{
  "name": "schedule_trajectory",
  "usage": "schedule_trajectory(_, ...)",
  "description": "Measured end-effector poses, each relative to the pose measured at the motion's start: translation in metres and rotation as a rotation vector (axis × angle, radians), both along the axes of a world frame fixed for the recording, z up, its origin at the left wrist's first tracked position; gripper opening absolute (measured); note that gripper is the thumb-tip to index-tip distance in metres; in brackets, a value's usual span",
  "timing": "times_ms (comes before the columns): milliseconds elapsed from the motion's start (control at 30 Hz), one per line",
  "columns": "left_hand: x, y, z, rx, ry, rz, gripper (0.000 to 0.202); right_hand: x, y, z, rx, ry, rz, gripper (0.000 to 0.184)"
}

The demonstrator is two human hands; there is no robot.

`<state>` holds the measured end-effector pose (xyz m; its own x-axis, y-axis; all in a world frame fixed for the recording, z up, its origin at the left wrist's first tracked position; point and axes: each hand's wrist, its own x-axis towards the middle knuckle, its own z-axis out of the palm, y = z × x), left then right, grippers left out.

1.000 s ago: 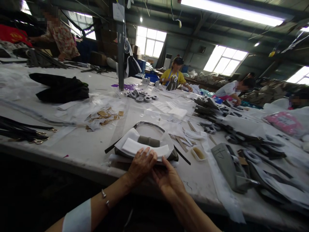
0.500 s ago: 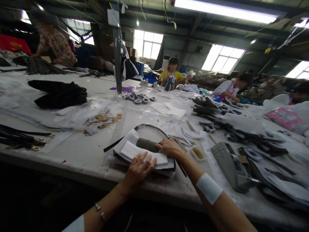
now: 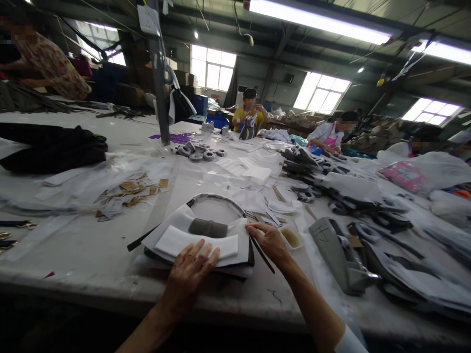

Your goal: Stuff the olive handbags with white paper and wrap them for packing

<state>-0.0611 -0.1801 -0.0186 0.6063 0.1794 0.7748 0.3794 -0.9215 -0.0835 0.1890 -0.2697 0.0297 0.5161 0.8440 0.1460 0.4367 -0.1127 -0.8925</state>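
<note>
A handbag lies flat on the worktable before me, its arched handle (image 3: 218, 197) pointing away and partly wrapped in pale covering. White padding sheet (image 3: 243, 247) covers most of the bag, leaving a grey-olive piece (image 3: 208, 228) showing in the middle. A thicker folded white strip (image 3: 165, 242) lies across the front. My left hand (image 3: 191, 268) rests on this strip with its fingers stretched out. At the upper right corner of the padding sheet, my right hand (image 3: 270, 242) pinches the sheet's edge between thumb and fingers. Dark strap ends stick out at both sides.
A small tub (image 3: 291, 239) stands just right of my right hand. Grey bag parts (image 3: 336, 255) are heaped farther right. Paper scraps (image 3: 134, 189) and black fabric (image 3: 55, 147) lie left. A post (image 3: 159, 78) rises from the table; several people work beyond.
My right hand has moved off the grey-olive piece to the padding sheet's right corner. My left hand stays flat on the white strip. The view has shifted right.
</note>
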Motion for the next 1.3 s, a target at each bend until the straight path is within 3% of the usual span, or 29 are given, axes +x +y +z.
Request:
schedule_trajectory(133,0.001,0.007,0.015,0.003,-0.027,0.025,0.040,0.052,-0.041,0.005,0.012,-0.050,-0.341,0.036)
schedule_trajectory(267,0.004,0.010,0.014,0.048,-0.004,0.049,0.038,0.101,-0.101,0.015,-0.181,-0.244,-0.564,0.038)
schedule_trajectory(367,0.005,0.011,0.004,0.093,0.085,0.032,0.040,0.120,-0.142,0.011,-0.437,-0.420,-0.547,0.030)
schedule_trajectory(467,0.006,0.010,-0.001,0.104,0.125,0.010,0.043,0.121,-0.164,-0.006,-0.650,-0.500,-0.398,0.021)
schedule_trajectory(633,0.006,0.011,-0.001,0.110,0.108,0.014,0.040,0.115,-0.166,-0.027,-0.816,-0.588,-0.254,0.019)
schedule_trajectory(900,0.006,0.013,-0.006,0.126,0.135,-0.003,0.041,0.125,-0.152,-0.018,-0.950,-0.656,-0.172,0.025)
schedule_trajectory(1300,0.009,0.006,-0.004,0.050,0.047,-0.002,0.042,0.132,-0.155,-0.017,-0.924,-0.668,-0.179,0.018)
